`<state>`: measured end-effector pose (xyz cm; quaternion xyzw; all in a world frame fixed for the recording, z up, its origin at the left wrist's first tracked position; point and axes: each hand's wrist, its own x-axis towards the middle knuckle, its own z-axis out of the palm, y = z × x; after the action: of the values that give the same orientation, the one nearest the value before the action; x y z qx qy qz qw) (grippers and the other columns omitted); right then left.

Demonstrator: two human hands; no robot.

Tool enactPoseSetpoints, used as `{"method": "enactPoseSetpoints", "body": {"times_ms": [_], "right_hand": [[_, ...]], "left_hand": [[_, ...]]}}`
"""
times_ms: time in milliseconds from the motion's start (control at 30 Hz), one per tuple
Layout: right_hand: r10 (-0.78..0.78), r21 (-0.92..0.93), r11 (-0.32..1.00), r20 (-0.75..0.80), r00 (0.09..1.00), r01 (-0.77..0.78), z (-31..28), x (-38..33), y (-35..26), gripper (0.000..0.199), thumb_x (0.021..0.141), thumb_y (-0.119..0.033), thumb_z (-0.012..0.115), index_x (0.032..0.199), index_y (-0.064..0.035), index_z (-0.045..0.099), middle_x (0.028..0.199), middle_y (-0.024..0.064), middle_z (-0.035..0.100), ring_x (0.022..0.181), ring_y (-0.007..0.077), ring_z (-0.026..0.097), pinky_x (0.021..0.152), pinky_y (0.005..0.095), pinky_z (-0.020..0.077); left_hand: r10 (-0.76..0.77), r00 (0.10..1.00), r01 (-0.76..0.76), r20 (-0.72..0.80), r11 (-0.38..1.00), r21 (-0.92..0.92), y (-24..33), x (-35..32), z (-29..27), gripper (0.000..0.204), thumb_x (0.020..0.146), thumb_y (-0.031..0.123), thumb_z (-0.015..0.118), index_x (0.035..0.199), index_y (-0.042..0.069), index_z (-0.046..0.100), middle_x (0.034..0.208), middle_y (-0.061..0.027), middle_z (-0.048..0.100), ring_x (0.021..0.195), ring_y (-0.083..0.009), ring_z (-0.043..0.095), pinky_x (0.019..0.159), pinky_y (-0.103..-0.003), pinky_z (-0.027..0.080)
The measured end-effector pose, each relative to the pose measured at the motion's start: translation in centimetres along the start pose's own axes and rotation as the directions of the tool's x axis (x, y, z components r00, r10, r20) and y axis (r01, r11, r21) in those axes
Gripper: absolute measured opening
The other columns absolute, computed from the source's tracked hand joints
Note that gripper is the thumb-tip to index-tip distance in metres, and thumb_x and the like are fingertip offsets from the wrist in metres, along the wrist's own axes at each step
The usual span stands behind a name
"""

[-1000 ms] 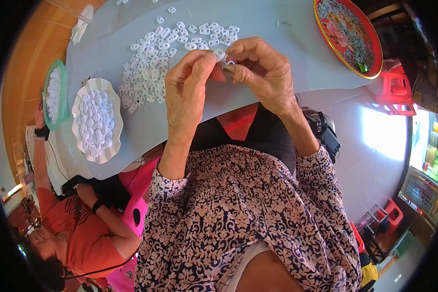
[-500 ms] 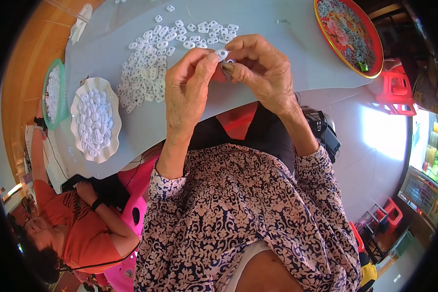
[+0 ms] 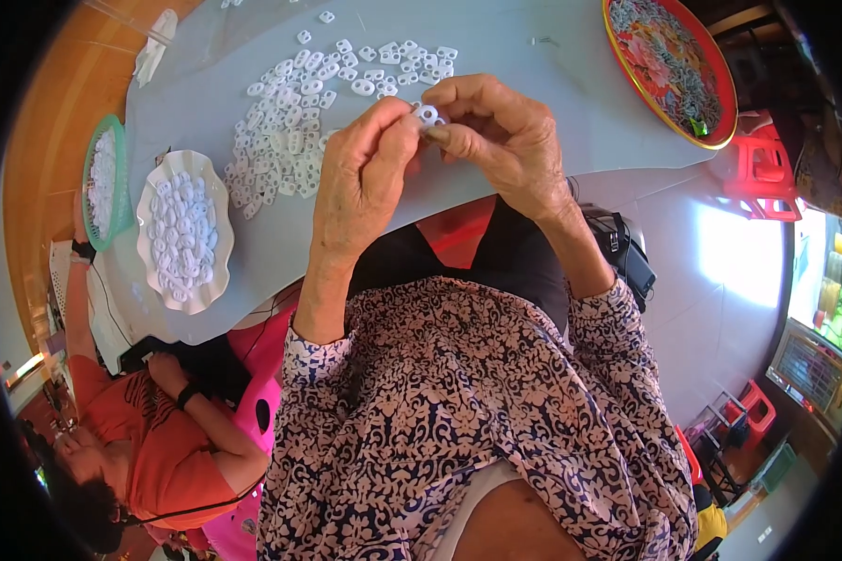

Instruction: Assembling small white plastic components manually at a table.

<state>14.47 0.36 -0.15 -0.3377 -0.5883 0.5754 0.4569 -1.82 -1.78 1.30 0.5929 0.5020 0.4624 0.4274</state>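
Slightly nearer the body than half a second ago, a small white piece (image 3: 428,114) is being brought by both hands, and the left hand (image 3: 363,178) is being lowered a touch with it! On its left side the piece is being pinched by that hand's thumb and forefinger, while its right edge is being gripped by the thumb and bent fingers of the right hand (image 3: 513,154), above the near part of the grey table (image 3: 496,37). As for progress, just one piece seems to be being worked, while plenty of loose white pieces (image 3: 276,154) are being left spread out on the far left, untouched. Nearer on the left, a heap is being held in the scalloped dish (image 3: 146,224), though whether those are being counted as finished isn't being made clear. On the far right, small grey parts (image 3: 692,75) are being kept in the red tray (image 3: 728,93). Now the hidden bits: most fingertips are being covered by knuckles, the piece's underside is being concealed, and at the far edge a few pieces are being cut off by the frame
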Motion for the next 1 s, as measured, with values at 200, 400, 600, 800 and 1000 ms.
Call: {"method": "enactPoseSetpoints", "body": {"times_ms": [200, 400, 600, 800, 1000], "right_hand": [[-0.052, -0.095, 0.994, 0.007, 0.999, 0.052, 0.13, -0.29, 0.38, 0.032, 0.083, -0.007, 0.068, 0.112, 0.0004, 0.059, 0.088, 0.0036, 0.064, 0.073, 0.0078, 0.059, 0.066, 0.0212, 0.0497], [0.045, -0.018, 0.999, 0.044, 0.998, -0.045, 0.04, -0.12, -0.40, 0.022, 0.085, 0.001, 0.062, 0.108, 0.0004, 0.061, 0.086, 0.0019, 0.062, 0.075, 0.0065, 0.059, 0.071, 0.0221, 0.0514], [-0.006, -0.020, 1.000, 0.031, 1.000, 0.006, -0.06, -0.12, 0.06, 0.025, 0.084, -0.006, 0.066, 0.108, -0.0003, 0.061, 0.084, 0.0030, 0.064, 0.067, 0.0069, 0.059, 0.061, 0.0195, 0.0505], [-0.020, -0.129, 0.991, 0.045, 0.999, 0.025, 0.08, -0.20, -0.09, 0.029, 0.080, -0.004, 0.070, 0.108, -0.0026, 0.061, 0.083, 0.0035, 0.063, 0.073, 0.0092, 0.061, 0.067, 0.0236, 0.0519], [-0.138, -0.318, 0.938, 0.014, 0.990, 0.135, 0.56, -0.32, -0.16, 0.032, 0.075, -0.004, 0.074, 0.103, -0.0029, 0.059, 0.074, 0.0049, 0.060, 0.066, 0.0112, 0.060, 0.062, 0.0244, 0.0507]], "left_hand": [[-0.033, 0.999, 0.033, 0.008, 0.999, 0.020, 0.27, -0.08, -0.18, 0.021, 0.091, 0.018, 0.050, 0.084, 0.000, 0.055, 0.058, 0.0006, 0.042, 0.053, -0.0048, 0.035, 0.047, -0.023, 0.029], [0.005, 1.000, -0.005, -0.001, 1.000, -0.028, -0.39, -0.45, -0.20, 0.023, 0.092, 0.021, 0.053, 0.084, -0.001, 0.054, 0.058, 0.0020, 0.042, 0.052, -0.0044, 0.034, 0.046, -0.023, 0.028], [0.022, 0.997, -0.020, 0.080, 0.999, -0.031, -0.25, -0.16, -0.05, 0.024, 0.093, 0.021, 0.051, 0.083, 0.000, 0.052, 0.059, 0.0013, 0.040, 0.054, -0.0058, 0.034, 0.047, -0.024, 0.029], [-0.012, 0.999, 0.014, 0.050, 0.999, -0.034, -0.54, -0.11, -0.08, 0.023, 0.093, 0.019, 0.046, 0.080, 0.000, 0.049, 0.060, -0.0008, 0.037, 0.056, -0.0080, 0.032, 0.049, -0.026, 0.031], [0.035, 0.998, -0.036, 0.046, 0.999, 0.009, -0.37, -0.37, -0.01, 0.023, 0.093, 0.018, 0.045, 0.078, 0.000, 0.045, 0.063, -0.0040, 0.038, 0.058, -0.0104, 0.033, 0.051, -0.027, 0.033]]}}
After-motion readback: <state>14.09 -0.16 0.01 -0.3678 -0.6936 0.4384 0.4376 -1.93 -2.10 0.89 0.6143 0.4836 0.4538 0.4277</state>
